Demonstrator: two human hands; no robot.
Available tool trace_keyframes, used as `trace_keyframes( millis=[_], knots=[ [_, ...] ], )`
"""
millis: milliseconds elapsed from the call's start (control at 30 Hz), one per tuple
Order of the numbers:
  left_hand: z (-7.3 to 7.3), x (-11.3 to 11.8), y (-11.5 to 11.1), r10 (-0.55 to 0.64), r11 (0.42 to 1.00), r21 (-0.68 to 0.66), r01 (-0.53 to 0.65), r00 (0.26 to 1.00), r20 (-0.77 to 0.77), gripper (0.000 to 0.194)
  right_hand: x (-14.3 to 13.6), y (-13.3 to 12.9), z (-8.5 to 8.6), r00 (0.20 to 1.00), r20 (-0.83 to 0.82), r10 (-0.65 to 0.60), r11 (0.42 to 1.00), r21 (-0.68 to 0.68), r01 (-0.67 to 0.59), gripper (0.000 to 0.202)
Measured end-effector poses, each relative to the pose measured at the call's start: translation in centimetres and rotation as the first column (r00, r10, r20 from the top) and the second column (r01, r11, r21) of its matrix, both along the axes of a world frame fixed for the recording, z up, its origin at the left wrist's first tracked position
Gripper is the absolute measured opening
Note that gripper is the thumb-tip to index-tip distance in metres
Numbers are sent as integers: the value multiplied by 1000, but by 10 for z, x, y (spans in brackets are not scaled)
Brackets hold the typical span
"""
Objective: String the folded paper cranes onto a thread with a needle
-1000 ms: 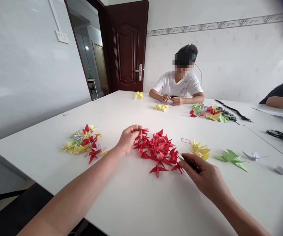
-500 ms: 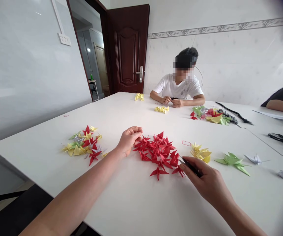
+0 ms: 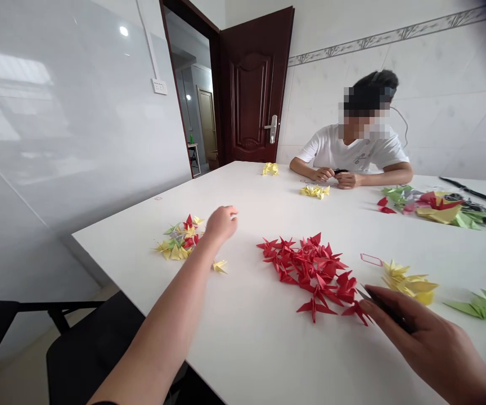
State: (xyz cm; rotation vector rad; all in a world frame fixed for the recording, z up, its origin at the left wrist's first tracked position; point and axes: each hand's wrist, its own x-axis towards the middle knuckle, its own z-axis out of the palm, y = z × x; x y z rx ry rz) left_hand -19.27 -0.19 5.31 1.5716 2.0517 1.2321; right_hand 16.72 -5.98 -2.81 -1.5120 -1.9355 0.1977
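Observation:
My left hand (image 3: 223, 223) is raised over the table between two groups of folded paper cranes, its fingers curled in; whatever they hold, if anything, is too small or hidden to make out. To its left, partly behind my forearm, lies a mixed pile of yellow, red and green paper cranes (image 3: 178, 248). One yellow crane (image 3: 220, 266) lies apart beside my forearm. A heap of red paper cranes (image 3: 310, 261) spreads in front of me. At its right edge my right hand (image 3: 420, 332) grips a black-handled tool (image 3: 390, 310) with a pointed metal tip, close to the nearest red cranes.
Yellow cranes (image 3: 412, 284) and a green crane (image 3: 483, 306) lie to the right. Across the white table (image 3: 243, 349) a person in a white shirt (image 3: 352, 149) sits near small yellow bundles (image 3: 315, 192). More coloured cranes (image 3: 437, 207) and black cords lie at the far right. A black chair (image 3: 86, 343) stands at left.
My view has turned left. My left hand has moved away from the red heap toward the mixed pile. My right hand stays by the red heap, still gripping the black-handled tool.

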Motion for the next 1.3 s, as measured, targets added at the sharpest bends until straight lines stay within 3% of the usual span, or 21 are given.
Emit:
trace_keyframes(
  millis=[167,333,500,600,700,767,867,967,1100,1167,1300],
  knots=[
    [-6,-38,4,226,957,-170,-235,972,-69,26,-4,-4,4,1000,-11,12,1000,-26,-13,45],
    [-20,-41,13,267,934,-235,-269,963,-42,26,-7,-6,8,999,-40,15,1000,-7,-16,46],
    [-22,-27,14,124,986,-114,-122,992,15,32,-14,-12,16,998,-59,11,1000,-12,-12,42],
    [-17,-5,13,-42,999,-16,42,998,48,31,-19,-16,19,994,-107,-3,1000,1,3,40],
    [-13,25,9,-264,963,97,250,949,171,26,-23,-20,22,992,-127,3,1000,-18,-6,38],
    [-12,43,4,-402,915,158,372,875,270,24,-25,-22,24,992,-129,15,999,-36,-20,36],
    [-12,62,-4,-495,868,197,456,769,403,18,-28,-24,27,991,-136,22,998,-47,-28,33],
    [-12,75,-11,-516,830,228,508,547,659,15,-29,-25,27,987,-154,36,999,-35,-42,30],
    [-11,95,-23,-416,770,254,585,159,895,20,-32,-29,30,981,-185,58,998,-7,-60,29],
    [-12,106,-31,-343,742,236,628,51,938,24,-35,-33,32,976,-205,76,997,12,-75,28],
    [-18,124,-45,-210,730,205,652,-71,975,23,-41,-40,37,969,-207,138,988,95,-121,27]
  ],
)
